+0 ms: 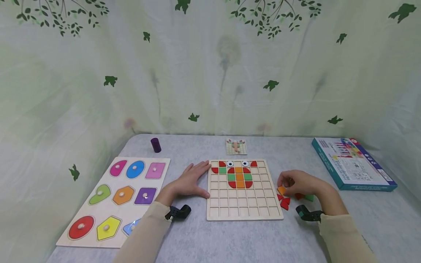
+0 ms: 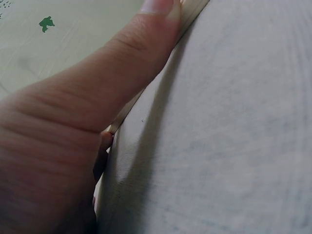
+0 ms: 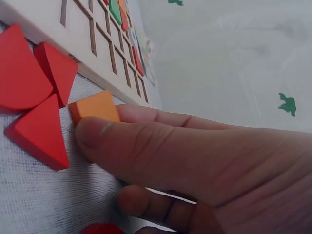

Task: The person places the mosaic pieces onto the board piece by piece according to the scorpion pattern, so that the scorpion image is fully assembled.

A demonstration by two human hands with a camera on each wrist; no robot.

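Observation:
In the head view my left hand (image 1: 188, 182) lies beside a wooden grid board (image 1: 223, 213), its fingers straight and touching the left edge. The left wrist view shows the thumb (image 2: 131, 53) along that edge. Red, green and orange pieces and two eye pieces sit in the upper cells of the board. At the board's right, my right hand (image 1: 304, 184) pinches an orange square block (image 3: 97, 105) between thumb and fingers. Several red pieces (image 3: 44, 129) lie just beside it on the table, and a green piece (image 1: 309, 197) is partly under the hand.
A shape-knob puzzle board (image 1: 123, 179) covers the left side. Behind the grid board lies a small pattern card (image 1: 236, 147), with a dark purple cylinder (image 1: 156, 145) farther left. A flat box (image 1: 355, 164) rests at the right. A printed curtain (image 1: 210, 73) hangs behind the table.

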